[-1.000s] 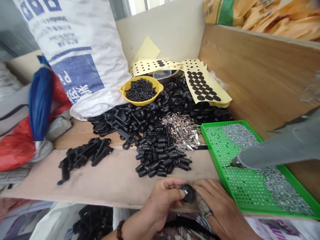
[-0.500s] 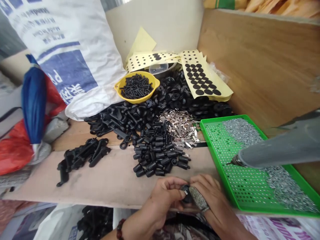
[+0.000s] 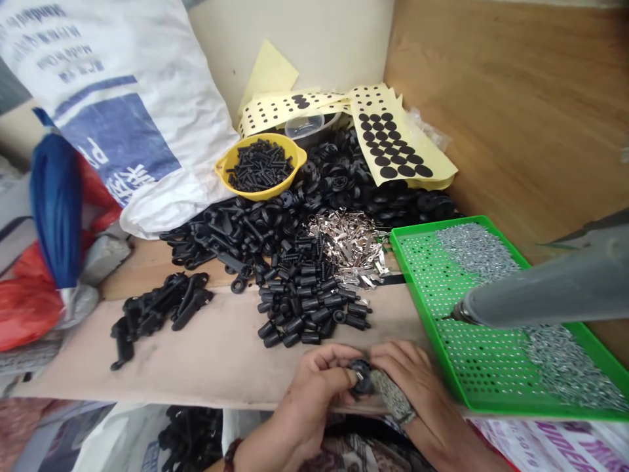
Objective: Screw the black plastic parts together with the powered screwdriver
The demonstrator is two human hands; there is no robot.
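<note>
At the table's front edge, my left hand [image 3: 312,396] pinches a round black plastic part [image 3: 363,385] between thumb and fingers. A small shiny metal piece [image 3: 359,376] shows on that part by my left thumb tip. My right hand [image 3: 420,383] closes on the part from the other side, its thumb wrapped in a grey-speckled cloth cover [image 3: 393,396]. My right fingertips are partly hidden. Just beyond the hands lies a pile of short black plastic cylinders [image 3: 309,305], with shiny metal clips [image 3: 351,252] heaped behind it.
On the right, a green perforated tray [image 3: 427,282] holds small silvery screws [image 3: 565,367], with a grey electric screwdriver [image 3: 540,275] above it. Behind are a yellow bowl [image 3: 228,183] of black screw-like pieces and sticker sheets [image 3: 442,172]. Black arm-like parts [image 3: 157,305] lie left, before a white sack [image 3: 196,98].
The view has shifted slightly. Both hands stay on the black part, which has turned a little and shows more of its round face.
</note>
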